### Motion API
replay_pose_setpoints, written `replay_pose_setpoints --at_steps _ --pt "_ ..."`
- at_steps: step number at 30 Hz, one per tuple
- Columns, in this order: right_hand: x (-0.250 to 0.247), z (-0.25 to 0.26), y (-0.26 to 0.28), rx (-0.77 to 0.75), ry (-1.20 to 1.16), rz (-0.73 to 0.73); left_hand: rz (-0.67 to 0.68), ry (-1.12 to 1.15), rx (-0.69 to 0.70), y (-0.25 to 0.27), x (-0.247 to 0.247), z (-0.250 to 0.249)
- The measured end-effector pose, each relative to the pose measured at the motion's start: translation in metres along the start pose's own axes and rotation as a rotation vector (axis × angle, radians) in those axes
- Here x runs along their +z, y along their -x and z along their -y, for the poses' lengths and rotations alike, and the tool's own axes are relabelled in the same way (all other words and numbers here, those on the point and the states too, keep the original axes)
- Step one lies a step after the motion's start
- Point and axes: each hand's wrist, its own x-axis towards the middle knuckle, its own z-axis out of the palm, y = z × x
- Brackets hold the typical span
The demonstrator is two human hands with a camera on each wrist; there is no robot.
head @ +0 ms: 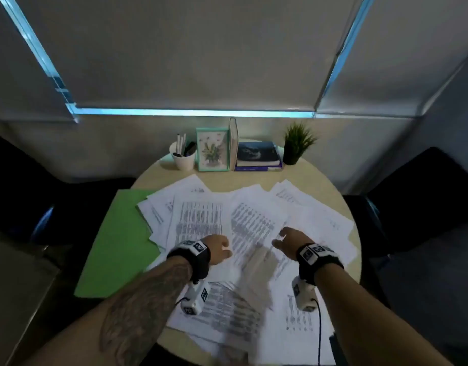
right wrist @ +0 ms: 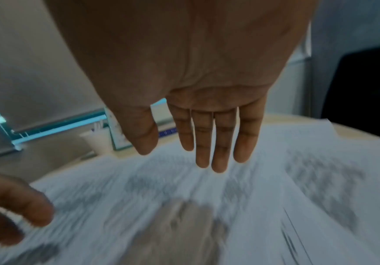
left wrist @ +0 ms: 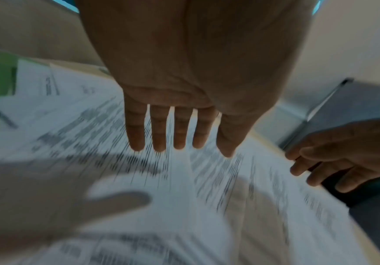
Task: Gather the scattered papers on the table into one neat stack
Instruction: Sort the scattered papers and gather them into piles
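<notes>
a dim room with drawn blinds and a strip of blue light fills the top of the head view; below it a round pale bench (head: 159, 178) carries everything. along its far edge, upper middle of the frame, stand a white cup of pens (head: 182, 157), a framed flower picture (head: 213, 150), a few books (head: 258, 155) and a small potted plant (head: 296, 143). a green folder (head: 116, 241) lies at the left, partly under the sheets.

the papers (head: 201, 217) are spread loose and overlapping across the middle and lower part of the bench, printed sheets lying at different angles, some reaching the near edge.

both hands hover over the middle of the spread. the left hand (head: 218, 248) has its fingers (left wrist: 159, 130) straight and slightly apart, holding nothing. the right hand (head: 290, 240) is likewise empty, its fingers (right wrist: 223, 139) straight and side by side, thumb apart. whether either touches the paper is hard to tell through the blur.

the sheets look thin, light and floppy, and likely slide easily over one another. flat palms sweeping inward from the outer edges should bunch them; then a hold on two opposite sides would let the pile be squared. pinching one corner risks creasing or fanning.
</notes>
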Motion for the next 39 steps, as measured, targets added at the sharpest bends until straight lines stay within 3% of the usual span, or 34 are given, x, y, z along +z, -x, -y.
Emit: replay_pose_setpoints --at_steps 5,10,18,22,27,30,34,36,39 --pt "0.039 -0.024 0.002 0.054 -0.117 0.161 0.027 -0.192 -0.127 -0.010 0.053 -0.005" --pt "0.066 -0.026 -0.010 0.073 -0.240 0.129 0.003 -0.263 -0.192 -0.017 0.083 -0.011" --pt "0.083 -0.003 -0.012 0.279 -0.717 -0.021 0.023 -0.326 0.031 -0.003 0.095 -0.028" --pt "0.097 0.010 -0.022 0.416 -0.886 0.015 0.082 -0.056 0.084 0.004 0.089 -0.021" --pt "0.102 0.026 -0.016 0.378 -0.807 0.052 0.109 0.230 0.043 0.010 0.077 -0.007" --pt "0.101 0.021 -0.015 0.365 -0.765 0.033 -0.046 0.393 0.014 0.004 0.072 0.013" --pt "0.092 0.001 -0.012 0.326 -0.841 -0.027 -0.468 0.603 -0.197 -0.005 0.041 0.040" --pt "0.085 -0.011 -0.010 0.297 -0.891 -0.049 -0.484 0.877 -0.317 -0.010 0.020 0.049" --pt "0.070 -0.024 -0.007 0.227 -0.930 -0.056 -0.364 1.160 -0.230 -0.014 -0.012 0.049"
